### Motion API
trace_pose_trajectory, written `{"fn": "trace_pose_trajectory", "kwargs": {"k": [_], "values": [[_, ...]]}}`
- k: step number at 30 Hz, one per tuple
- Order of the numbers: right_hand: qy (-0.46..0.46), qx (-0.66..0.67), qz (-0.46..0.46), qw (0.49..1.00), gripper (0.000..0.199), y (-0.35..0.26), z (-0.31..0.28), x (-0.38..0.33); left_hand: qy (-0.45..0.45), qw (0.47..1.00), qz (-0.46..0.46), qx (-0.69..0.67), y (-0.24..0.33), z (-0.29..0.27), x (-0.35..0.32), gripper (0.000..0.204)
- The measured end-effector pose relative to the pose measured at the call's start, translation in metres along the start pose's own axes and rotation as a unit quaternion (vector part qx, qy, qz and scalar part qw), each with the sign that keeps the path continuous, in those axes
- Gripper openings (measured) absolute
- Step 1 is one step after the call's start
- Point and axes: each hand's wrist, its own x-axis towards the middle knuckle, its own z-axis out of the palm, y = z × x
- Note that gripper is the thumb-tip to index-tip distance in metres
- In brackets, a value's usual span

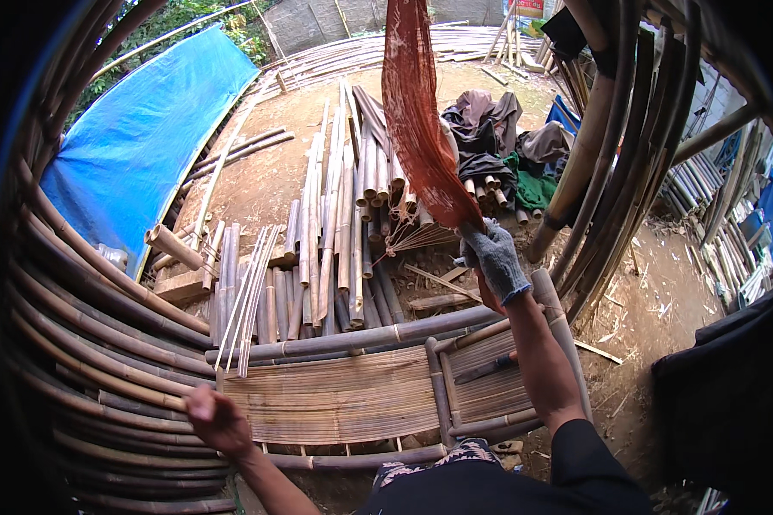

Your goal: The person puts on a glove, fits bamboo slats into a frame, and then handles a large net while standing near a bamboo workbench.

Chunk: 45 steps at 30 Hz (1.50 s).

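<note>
My right hand (492, 256), in a grey knit glove, is closed on the lower end of a reddish-brown cloth (416, 112). The cloth stretches up from the hand and leaves the top of the view. Bare and smeared by motion, my left hand (218, 419) is raised beside the left end of a slatted bamboo bench (326, 399); its fingers do not show clearly. A dark-bladed knife (483, 369) lies on the bench's right section, below my right forearm. Thin pale bamboo strips (247, 300) lean at the bench's far left edge.
Curved bamboo poles (103, 360) are stacked along the left, and more poles (614, 146) stand at the right. Beyond the bench lie cut bamboo lengths (326, 232) and a heap of dark cloths (481, 129). A blue tarp (159, 129) slopes at the far left.
</note>
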Motion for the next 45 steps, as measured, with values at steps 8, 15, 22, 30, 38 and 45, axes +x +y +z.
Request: {"fn": "trace_pose_trajectory", "kwargs": {"k": [8, 15, 22, 30, 38, 45], "values": [[-0.330, -0.114, 0.022, 0.937, 0.034, 0.000, 0.052, -0.002, 0.507, 0.855, -0.010, 0.103, -0.021, -0.116, -0.180, 0.028], [-0.519, -0.222, -0.234, 0.791, 0.035, 0.010, 0.125, -0.039, 0.200, 0.409, -0.046, 0.889, -0.072, -0.031, -0.163, 0.021], [-0.063, -0.491, -0.301, 0.815, 0.047, 0.043, 0.076, 0.147, 0.251, 0.339, -0.043, 0.906, -0.023, 0.010, -0.225, 0.021], [0.060, -0.675, -0.100, 0.729, 0.112, 0.050, -0.008, 0.353, 0.204, 0.196, -0.040, 0.958, -0.013, 0.052, -0.182, 0.019], [0.119, -0.511, -0.348, 0.777, 0.049, 0.142, 0.034, 0.269, 0.301, 0.404, -0.050, 0.862, -0.080, 0.002, -0.133, 0.020], [-0.074, 0.151, -0.042, 0.985, 0.021, 0.146, 0.072, 0.105, 0.119, 0.443, -0.042, 0.888, -0.133, -0.109, -0.112, 0.033]]}}
